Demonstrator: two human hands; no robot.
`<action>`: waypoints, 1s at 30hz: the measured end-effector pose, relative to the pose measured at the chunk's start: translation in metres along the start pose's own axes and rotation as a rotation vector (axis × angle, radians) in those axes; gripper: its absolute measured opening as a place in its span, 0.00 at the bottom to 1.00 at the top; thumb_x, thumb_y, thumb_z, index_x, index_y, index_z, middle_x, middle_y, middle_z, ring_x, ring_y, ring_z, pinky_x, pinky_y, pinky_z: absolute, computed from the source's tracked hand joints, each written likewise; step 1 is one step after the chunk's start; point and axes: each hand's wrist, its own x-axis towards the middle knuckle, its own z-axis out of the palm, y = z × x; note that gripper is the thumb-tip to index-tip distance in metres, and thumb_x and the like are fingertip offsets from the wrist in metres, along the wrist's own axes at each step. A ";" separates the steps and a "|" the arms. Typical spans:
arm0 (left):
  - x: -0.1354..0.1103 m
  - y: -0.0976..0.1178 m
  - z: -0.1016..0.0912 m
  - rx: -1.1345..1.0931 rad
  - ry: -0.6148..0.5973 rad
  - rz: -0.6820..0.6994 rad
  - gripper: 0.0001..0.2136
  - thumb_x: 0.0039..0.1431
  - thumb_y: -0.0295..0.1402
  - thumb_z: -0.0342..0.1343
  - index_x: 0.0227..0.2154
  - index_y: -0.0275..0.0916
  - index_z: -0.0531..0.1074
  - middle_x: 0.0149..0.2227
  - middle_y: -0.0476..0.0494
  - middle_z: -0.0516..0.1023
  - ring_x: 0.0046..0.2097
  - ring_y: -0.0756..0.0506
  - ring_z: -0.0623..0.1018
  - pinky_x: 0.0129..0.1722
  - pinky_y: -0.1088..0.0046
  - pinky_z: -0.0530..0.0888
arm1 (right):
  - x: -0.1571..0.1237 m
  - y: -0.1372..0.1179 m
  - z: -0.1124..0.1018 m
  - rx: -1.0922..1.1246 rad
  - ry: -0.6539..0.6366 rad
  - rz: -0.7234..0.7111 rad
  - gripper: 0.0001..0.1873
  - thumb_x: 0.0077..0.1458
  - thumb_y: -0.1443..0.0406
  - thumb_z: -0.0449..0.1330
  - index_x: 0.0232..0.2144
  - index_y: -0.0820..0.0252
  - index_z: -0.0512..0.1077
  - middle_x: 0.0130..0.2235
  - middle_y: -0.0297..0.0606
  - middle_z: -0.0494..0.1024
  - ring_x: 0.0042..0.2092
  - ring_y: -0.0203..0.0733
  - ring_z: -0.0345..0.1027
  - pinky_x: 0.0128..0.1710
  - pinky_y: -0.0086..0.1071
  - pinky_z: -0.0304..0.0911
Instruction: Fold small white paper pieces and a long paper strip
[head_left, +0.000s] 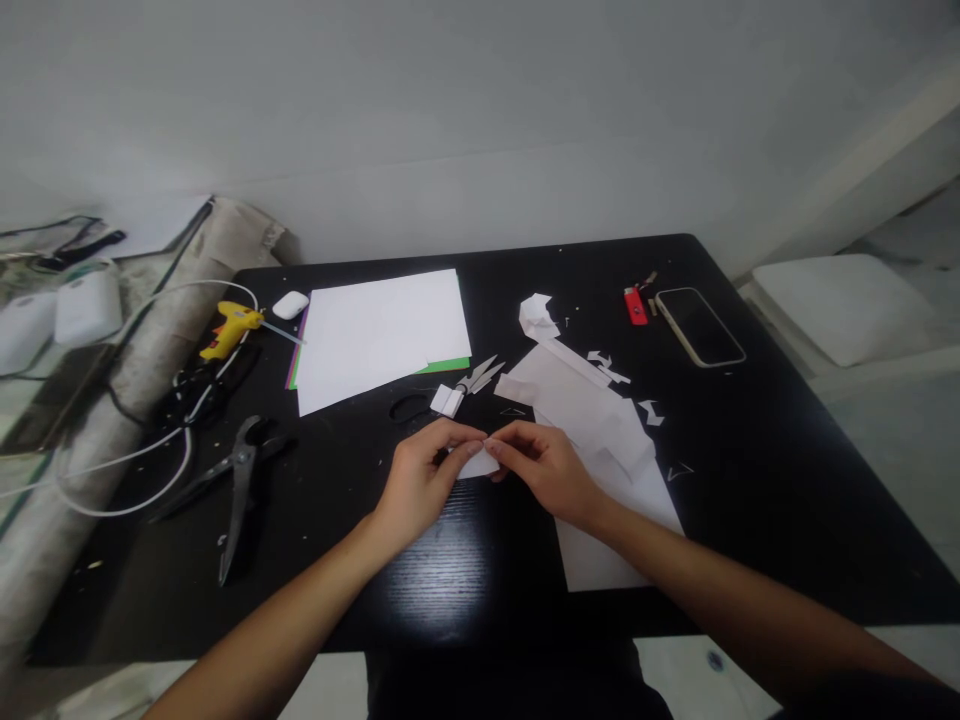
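Both hands meet over the middle of the black table, pinching a small piece of white paper (478,464). My left hand (426,468) is closed on its left side, thumb and forefinger at the upper edge. My right hand (546,468) pinches the same piece from the right, its fingertips almost touching the left ones. Just beyond the hands lie scissors (480,374) with spread blades and a small folded white paper (447,401). Cut and creased white paper sheets (592,410) lie beside and partly under my right hand and forearm.
On the black table (315,560) are a stack of white and coloured sheets (382,325), a yellow glue gun (229,330) with a cable, pliers (241,470), and a white case (290,304). To the right lie a red lighter (635,306), a phone (700,327) and paper scraps (651,412).
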 end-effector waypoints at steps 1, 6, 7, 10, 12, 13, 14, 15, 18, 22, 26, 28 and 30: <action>0.000 -0.001 0.000 -0.009 0.002 -0.016 0.07 0.68 0.34 0.60 0.40 0.40 0.82 0.37 0.45 0.84 0.38 0.46 0.81 0.40 0.71 0.75 | 0.000 0.001 0.000 -0.003 -0.004 0.008 0.19 0.55 0.49 0.70 0.34 0.59 0.80 0.32 0.35 0.82 0.30 0.39 0.78 0.35 0.33 0.76; 0.001 -0.005 -0.001 -0.044 0.022 -0.073 0.08 0.67 0.36 0.60 0.41 0.40 0.81 0.36 0.46 0.83 0.36 0.47 0.79 0.36 0.72 0.73 | 0.000 0.007 -0.001 0.007 -0.097 0.071 0.20 0.57 0.49 0.69 0.35 0.62 0.79 0.30 0.38 0.83 0.32 0.41 0.80 0.37 0.35 0.76; 0.000 -0.005 -0.001 -0.051 0.021 -0.081 0.08 0.67 0.37 0.60 0.41 0.40 0.81 0.36 0.46 0.83 0.36 0.47 0.78 0.36 0.72 0.72 | 0.000 0.008 -0.001 0.007 -0.114 0.078 0.20 0.58 0.49 0.68 0.34 0.62 0.79 0.29 0.38 0.83 0.31 0.41 0.80 0.37 0.35 0.76; 0.000 -0.004 0.000 -0.071 0.021 -0.096 0.08 0.68 0.37 0.59 0.42 0.39 0.80 0.36 0.46 0.82 0.36 0.47 0.78 0.36 0.72 0.72 | -0.001 0.008 -0.001 -0.007 -0.120 0.058 0.20 0.60 0.50 0.67 0.34 0.62 0.78 0.30 0.38 0.83 0.31 0.41 0.80 0.36 0.36 0.76; 0.000 -0.002 0.000 -0.057 -0.002 -0.101 0.09 0.69 0.37 0.57 0.42 0.39 0.79 0.36 0.46 0.81 0.36 0.47 0.77 0.36 0.72 0.71 | -0.002 0.008 -0.001 -0.037 -0.116 0.025 0.19 0.61 0.51 0.67 0.34 0.61 0.79 0.30 0.38 0.83 0.31 0.41 0.79 0.37 0.36 0.76; 0.000 -0.001 -0.001 -0.040 -0.022 -0.104 0.09 0.69 0.38 0.56 0.40 0.39 0.78 0.35 0.47 0.81 0.36 0.47 0.77 0.36 0.72 0.71 | -0.002 0.008 -0.001 -0.051 -0.117 0.011 0.18 0.62 0.51 0.66 0.34 0.61 0.79 0.30 0.38 0.83 0.31 0.41 0.79 0.37 0.35 0.76; 0.000 -0.001 -0.001 -0.020 -0.041 -0.104 0.10 0.70 0.38 0.55 0.38 0.38 0.77 0.34 0.47 0.80 0.35 0.48 0.76 0.36 0.73 0.70 | -0.003 0.008 -0.001 -0.062 -0.118 0.000 0.17 0.62 0.51 0.66 0.34 0.61 0.79 0.30 0.38 0.83 0.32 0.41 0.79 0.37 0.35 0.75; 0.000 0.000 -0.002 -0.003 -0.057 -0.101 0.11 0.70 0.38 0.54 0.35 0.38 0.76 0.33 0.48 0.79 0.34 0.48 0.75 0.35 0.73 0.70 | -0.003 0.008 -0.001 -0.070 -0.118 -0.008 0.17 0.62 0.52 0.66 0.33 0.61 0.79 0.30 0.38 0.83 0.32 0.41 0.79 0.37 0.35 0.75; -0.001 0.001 -0.003 0.011 -0.072 -0.074 0.13 0.71 0.38 0.53 0.32 0.38 0.73 0.30 0.49 0.76 0.33 0.49 0.73 0.34 0.73 0.68 | -0.004 0.007 -0.001 -0.065 -0.119 -0.017 0.16 0.63 0.53 0.66 0.33 0.60 0.78 0.29 0.37 0.83 0.32 0.40 0.79 0.37 0.35 0.75; -0.001 0.002 -0.002 -0.002 -0.070 -0.046 0.13 0.72 0.38 0.52 0.32 0.38 0.72 0.30 0.49 0.75 0.32 0.49 0.72 0.33 0.74 0.67 | -0.005 0.006 0.001 -0.049 -0.123 -0.030 0.16 0.63 0.53 0.66 0.32 0.60 0.78 0.29 0.37 0.83 0.31 0.40 0.79 0.37 0.34 0.75; -0.001 0.002 -0.003 -0.006 -0.081 -0.028 0.12 0.72 0.37 0.52 0.32 0.38 0.72 0.30 0.50 0.74 0.31 0.50 0.72 0.33 0.74 0.67 | -0.007 0.006 0.001 -0.086 -0.134 -0.040 0.16 0.63 0.54 0.65 0.32 0.60 0.78 0.29 0.37 0.83 0.31 0.40 0.79 0.36 0.34 0.75; 0.000 0.002 -0.003 0.003 -0.097 -0.018 0.11 0.71 0.37 0.53 0.33 0.38 0.73 0.30 0.50 0.74 0.31 0.50 0.72 0.33 0.74 0.67 | -0.007 0.007 0.001 -0.112 -0.140 -0.042 0.16 0.63 0.54 0.65 0.32 0.60 0.78 0.29 0.37 0.83 0.31 0.41 0.79 0.36 0.34 0.75; 0.000 0.002 -0.004 0.004 -0.099 -0.019 0.11 0.70 0.38 0.55 0.34 0.38 0.74 0.30 0.49 0.75 0.32 0.50 0.73 0.34 0.74 0.68 | -0.007 0.008 0.001 -0.119 -0.145 -0.040 0.15 0.63 0.54 0.65 0.32 0.60 0.79 0.29 0.37 0.83 0.31 0.41 0.79 0.36 0.34 0.75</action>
